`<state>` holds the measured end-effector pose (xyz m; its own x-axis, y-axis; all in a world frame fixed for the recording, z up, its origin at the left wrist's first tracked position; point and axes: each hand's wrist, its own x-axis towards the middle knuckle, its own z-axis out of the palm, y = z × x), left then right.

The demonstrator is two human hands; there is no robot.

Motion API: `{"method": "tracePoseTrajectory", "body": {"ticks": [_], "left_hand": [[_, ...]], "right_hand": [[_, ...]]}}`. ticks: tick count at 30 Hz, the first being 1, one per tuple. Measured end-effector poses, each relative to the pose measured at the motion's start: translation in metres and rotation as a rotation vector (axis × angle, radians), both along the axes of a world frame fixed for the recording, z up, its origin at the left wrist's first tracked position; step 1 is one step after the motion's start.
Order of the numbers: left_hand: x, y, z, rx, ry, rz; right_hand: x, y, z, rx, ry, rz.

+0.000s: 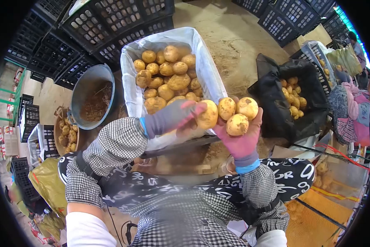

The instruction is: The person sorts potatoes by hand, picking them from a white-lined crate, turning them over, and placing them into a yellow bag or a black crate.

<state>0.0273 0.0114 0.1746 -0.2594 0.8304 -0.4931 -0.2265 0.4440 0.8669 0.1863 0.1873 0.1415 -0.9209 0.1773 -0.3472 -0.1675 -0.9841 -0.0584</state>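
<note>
My left hand (174,117), in a grey and pink glove, is closed with its fingertips on a round yellow potato (206,115). That potato is right beside the ones in my right hand (242,142). My right hand, in a pink glove, is palm up and curled around three potatoes: one on the left (226,108), one on the right (247,108) and one nearest me with brown marks (237,124). Just beyond my left hand is a crate lined with white cloth (211,78), holding a heap of soil-marked potatoes (178,82).
A blue-grey tub (77,96) with soil and a basket of potatoes (64,133) stand at left. At right is a black-lined crate (271,76) with potatoes. Stacked black crates (123,16) stand behind. Another person in pink (351,107) is at the far right.
</note>
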Motion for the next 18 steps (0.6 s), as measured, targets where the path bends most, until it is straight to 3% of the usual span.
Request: {"method": "tracePoseTrajectory", "body": {"ticks": [6,9,15,18], "left_hand": [[0.038,-0.011,0.020,0.087,-0.035,0.058],[0.059,-0.013,0.037,0.070,-0.079,0.081],[0.073,-0.015,0.056,0.025,0.075,0.092],[0.069,-0.023,0.056,0.242,0.131,0.172]], "right_hand": [[0.008,-0.005,0.009,0.129,0.035,0.023],[0.007,-0.019,0.009,-0.055,0.123,0.010],[0.019,-0.032,0.013,-0.035,0.290,0.097],[0.024,-0.030,0.026,-0.074,0.364,0.070]]}}
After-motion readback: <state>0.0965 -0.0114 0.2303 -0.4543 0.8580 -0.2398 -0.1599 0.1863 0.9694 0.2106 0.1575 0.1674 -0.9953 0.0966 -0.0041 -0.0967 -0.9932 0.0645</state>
